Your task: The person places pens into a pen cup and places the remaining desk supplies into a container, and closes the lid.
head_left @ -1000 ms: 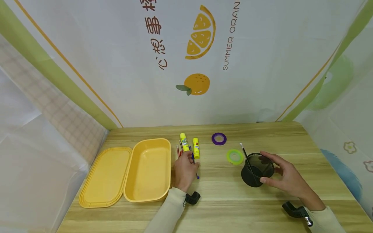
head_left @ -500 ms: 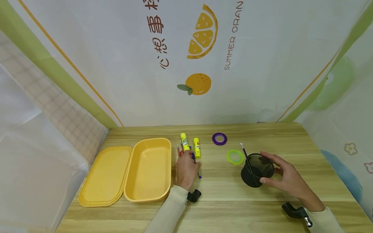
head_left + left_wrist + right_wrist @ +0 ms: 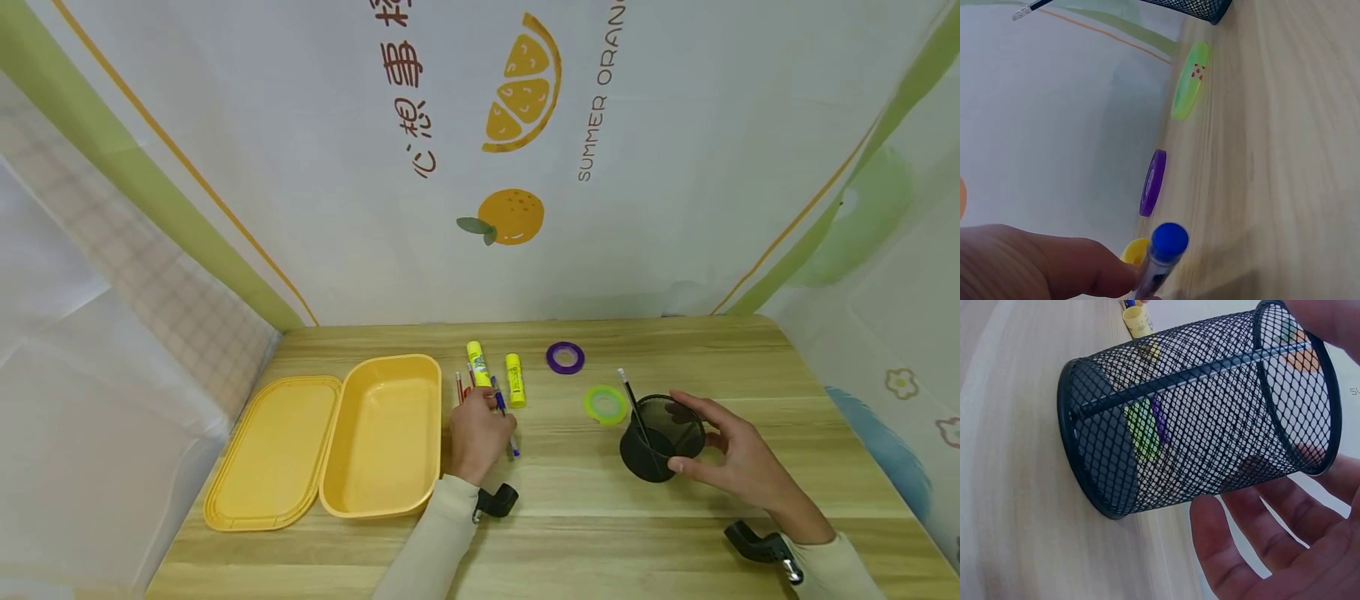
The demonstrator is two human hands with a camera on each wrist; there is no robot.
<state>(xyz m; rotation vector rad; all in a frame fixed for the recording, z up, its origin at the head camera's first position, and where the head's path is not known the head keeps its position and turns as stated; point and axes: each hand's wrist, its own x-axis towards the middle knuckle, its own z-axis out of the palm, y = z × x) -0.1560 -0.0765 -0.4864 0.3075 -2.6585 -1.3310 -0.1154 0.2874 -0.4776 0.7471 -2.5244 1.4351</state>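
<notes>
My left hand point(image 3: 478, 433) is low over the table, pinching a blue-ended pen point(image 3: 1169, 241) between thumb and finger; part of the pen is hidden by the hand in the head view. Just beyond the fingers lie a yellow glue stick point(image 3: 477, 363) and a second glue stick point(image 3: 515, 380). Red pencils point(image 3: 460, 387) show beside them, partly covered by the hand. My right hand point(image 3: 726, 452) holds a black mesh pen cup point(image 3: 1197, 412) round its rim and side. One dark pencil with a white end point(image 3: 628, 388) leans inside the cup.
A yellow box point(image 3: 382, 442) stands left of my left hand, its flat yellow lid point(image 3: 273, 454) beside it. Between the hands lie a purple tape roll point(image 3: 565, 357) and a green tape roll point(image 3: 605, 404). A printed cloth point(image 3: 375, 258) hangs behind the table.
The second glue stick has rolled slightly to the right and its label has turned. My left hand and the pen have shifted only a little. The right hand stays on the cup.
</notes>
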